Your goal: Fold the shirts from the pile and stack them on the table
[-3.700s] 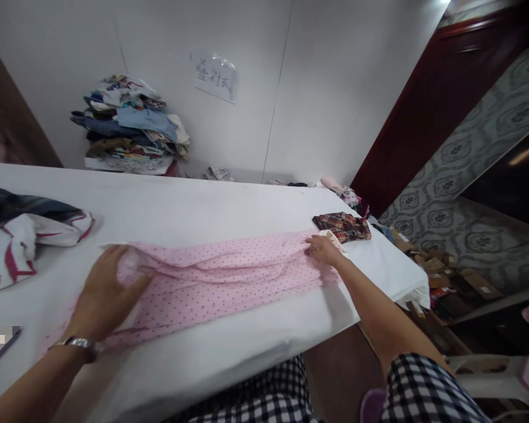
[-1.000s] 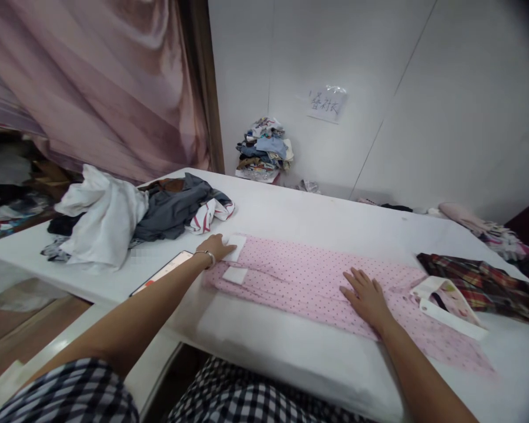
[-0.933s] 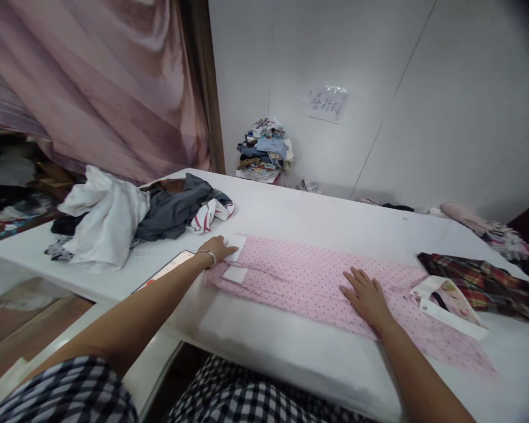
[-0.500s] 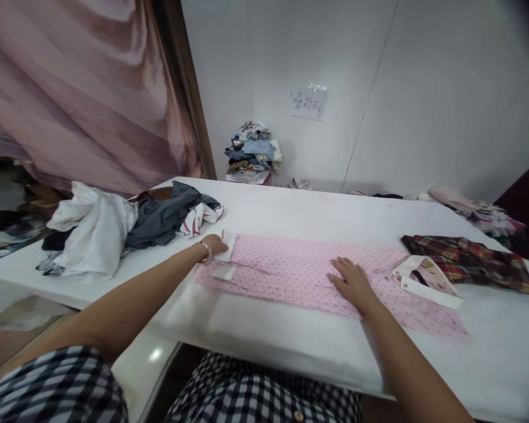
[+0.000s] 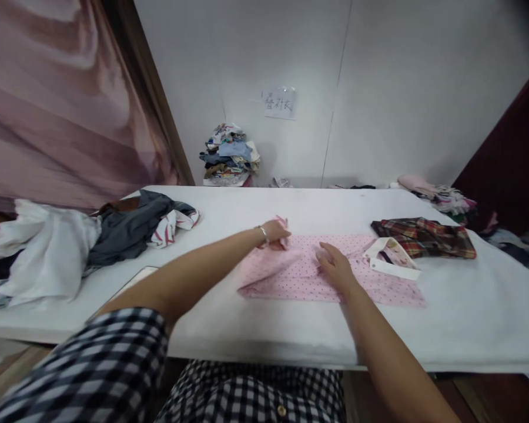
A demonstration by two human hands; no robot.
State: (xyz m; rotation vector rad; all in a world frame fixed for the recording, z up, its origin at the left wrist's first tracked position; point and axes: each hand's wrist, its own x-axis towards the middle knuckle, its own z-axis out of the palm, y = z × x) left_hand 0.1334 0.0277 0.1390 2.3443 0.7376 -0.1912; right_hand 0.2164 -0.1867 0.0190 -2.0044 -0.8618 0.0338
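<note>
Pink dotted shirt [image 5: 335,276] lies flat on the white tabletop [image 5: 255,329], long axis running L–R w/ collar at the right end. Left hand [image 5: 275,231] pinches the shirt's left end, lifted and bunched; right hand [image 5: 332,267] rests flat, fingers spread, mid-shirt, just right of it.

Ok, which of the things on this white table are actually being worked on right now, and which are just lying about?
In hand:
pink dotted shirt, with its white collar at the far right end
left hand, gripping the shirt's lifted end
right hand, pressing flat on the shirt

Lying about:
plaid garment
heap of white and grey clothes
stack of folded clothes by the wall
</note>
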